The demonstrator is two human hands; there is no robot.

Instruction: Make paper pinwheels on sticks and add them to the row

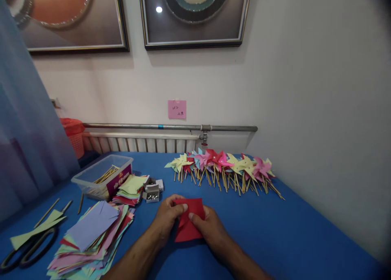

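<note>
A square of red paper point(195, 208) with cut slits is held up over the blue table, between my two hands. My left hand point(169, 215) pinches its left side, thumb on the front. On the right side, my right hand point(210, 228) grips it with the thumb pressed near the middle. The fingers behind the sheet are hidden. Just beyond my left hand stands a small box of shiny metal pins point(152, 195), beside a stack of smaller paper squares point(133, 185).
Finished paper pinwheels point(218, 162) on sticks lie in a row at the back. To the left are a pile of coloured paper sheets point(93, 225), black-handled scissors point(39, 247) and a clear plastic box point(88, 178) of sticks. A wall pipe point(137, 126) runs behind the table.
</note>
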